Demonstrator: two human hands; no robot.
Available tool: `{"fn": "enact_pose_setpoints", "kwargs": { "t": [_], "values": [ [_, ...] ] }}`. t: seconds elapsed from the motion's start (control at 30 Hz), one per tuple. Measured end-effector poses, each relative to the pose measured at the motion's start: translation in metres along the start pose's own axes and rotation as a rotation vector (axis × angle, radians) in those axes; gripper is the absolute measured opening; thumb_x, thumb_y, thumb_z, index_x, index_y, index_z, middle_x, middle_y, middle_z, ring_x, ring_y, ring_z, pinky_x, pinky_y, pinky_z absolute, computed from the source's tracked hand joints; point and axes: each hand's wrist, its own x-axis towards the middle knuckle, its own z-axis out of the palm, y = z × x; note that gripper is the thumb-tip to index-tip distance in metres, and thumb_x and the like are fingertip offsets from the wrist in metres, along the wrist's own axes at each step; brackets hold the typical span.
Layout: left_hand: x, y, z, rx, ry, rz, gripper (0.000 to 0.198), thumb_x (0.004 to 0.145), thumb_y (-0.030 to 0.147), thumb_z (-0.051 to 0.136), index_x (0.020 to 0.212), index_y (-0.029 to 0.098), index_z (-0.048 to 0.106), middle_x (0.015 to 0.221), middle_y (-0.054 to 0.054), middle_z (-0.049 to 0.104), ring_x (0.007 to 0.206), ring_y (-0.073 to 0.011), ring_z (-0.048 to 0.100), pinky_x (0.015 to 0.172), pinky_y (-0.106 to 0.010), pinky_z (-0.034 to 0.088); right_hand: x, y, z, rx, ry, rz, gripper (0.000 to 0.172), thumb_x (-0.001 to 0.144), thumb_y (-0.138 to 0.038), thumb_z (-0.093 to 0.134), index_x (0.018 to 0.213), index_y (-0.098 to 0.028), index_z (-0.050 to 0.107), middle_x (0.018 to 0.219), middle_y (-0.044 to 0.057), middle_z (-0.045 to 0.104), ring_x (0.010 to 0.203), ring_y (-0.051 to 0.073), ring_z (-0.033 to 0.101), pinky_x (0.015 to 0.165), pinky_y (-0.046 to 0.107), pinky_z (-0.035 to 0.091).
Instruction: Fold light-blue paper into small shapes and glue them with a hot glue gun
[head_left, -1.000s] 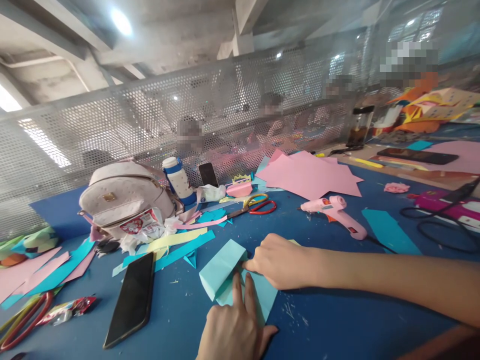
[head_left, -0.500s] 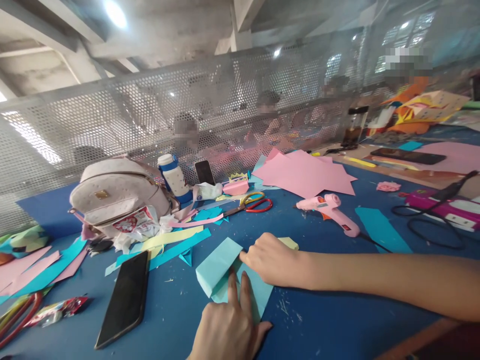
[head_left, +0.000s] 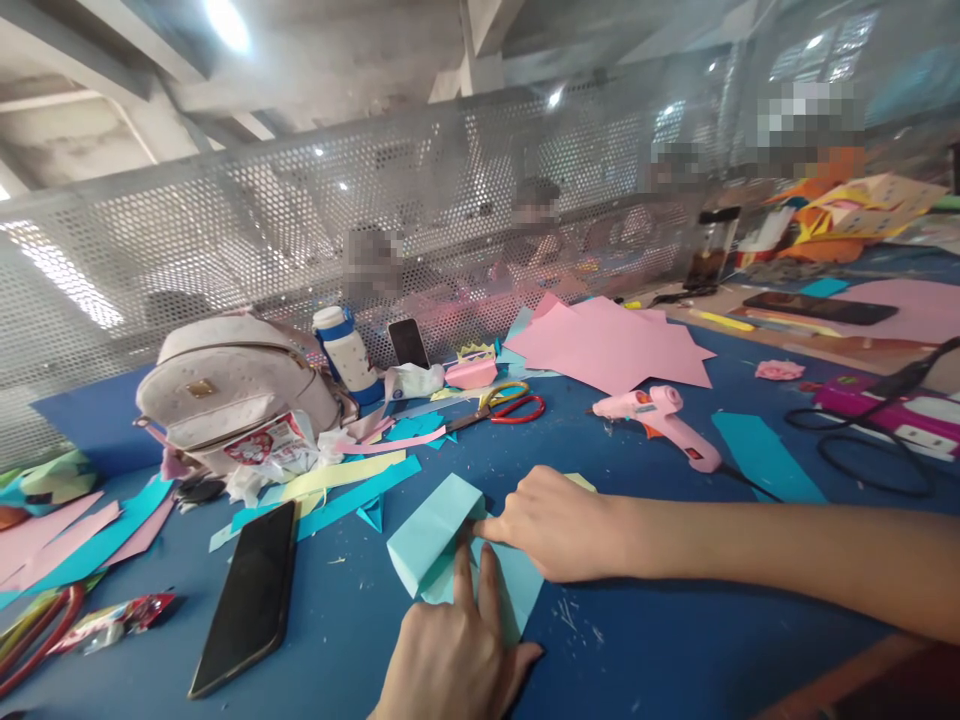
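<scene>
A light blue sheet of paper [head_left: 437,522], folded into a standing flap on its left side, lies between my hands on the blue table. My left hand [head_left: 454,645] rests palm down with two fingers stretched onto the paper's flat part [head_left: 517,585], below the fold. From the right, my right hand [head_left: 551,525] reaches in with its fingers curled and the index fingertip pressed at the inner edge of the flap. The undersides of its curled fingers are hidden. A pale yellow piece of paper [head_left: 581,482] shows partly behind my right wrist.
A black phone [head_left: 247,600] lies left of the paper. Scissors [head_left: 502,405], a pink glue gun [head_left: 660,420] and pink sheets [head_left: 607,345] lie beyond. A backpack [head_left: 232,390] and bottle [head_left: 346,355] stand by the perforated screen [head_left: 247,230]. A power strip [head_left: 892,415] sits right.
My right index finger has shifted slightly left along the inside of the fold, and the flap has tilted a little left. My left hand stays almost in place.
</scene>
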Motion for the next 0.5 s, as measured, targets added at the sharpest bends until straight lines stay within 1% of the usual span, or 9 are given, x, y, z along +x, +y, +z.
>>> {"fn": "enact_pose_setpoints", "kwargs": {
  "t": [0.13,0.37,0.43,0.5],
  "values": [
    [-0.0017,0.0020,0.0022,0.006,0.003,-0.001,0.065,0.075,0.050,0.073,0.127,0.012,0.063,0.124,-0.026,0.063,0.062,-0.0244,0.072,0.039,-0.027,0.056,-0.0008,-0.0023,0.0042,-0.025,0.029,0.025,0.034,0.077,-0.015,0.059,0.111,-0.019,0.061,0.065,0.006,0.069,0.061,0.022,0.066,0.048,0.027,0.017],
    [-0.0018,0.0009,0.0015,0.009,-0.005,0.014,0.066,0.075,0.050,0.073,0.128,0.012,0.063,0.122,-0.025,0.065,0.056,-0.0229,0.071,0.039,-0.028,0.055,0.0037,-0.0028,0.0033,-0.045,0.015,0.053,0.025,0.078,-0.014,0.058,0.102,-0.019,0.062,0.065,0.006,0.068,0.063,0.023,0.067,0.049,0.028,0.019],
    [-0.0014,0.0006,0.0013,0.011,0.008,0.013,0.066,0.074,0.051,0.073,0.127,0.012,0.063,0.122,-0.025,0.065,0.057,-0.0233,0.071,0.038,-0.028,0.055,0.0039,-0.0025,0.0021,-0.032,-0.002,0.028,0.027,0.078,-0.013,0.057,0.103,-0.018,0.063,0.066,0.006,0.069,0.065,0.023,0.067,0.049,0.028,0.019],
    [-0.0012,0.0013,0.0016,0.013,0.018,0.017,0.066,0.075,0.051,0.073,0.126,0.012,0.063,0.122,-0.025,0.065,0.057,-0.0233,0.071,0.038,-0.027,0.054,0.0032,-0.0023,0.0013,-0.013,-0.012,0.001,0.032,0.077,-0.012,0.057,0.108,-0.018,0.064,0.067,0.006,0.069,0.066,0.023,0.067,0.049,0.029,0.019]
  ]
}}
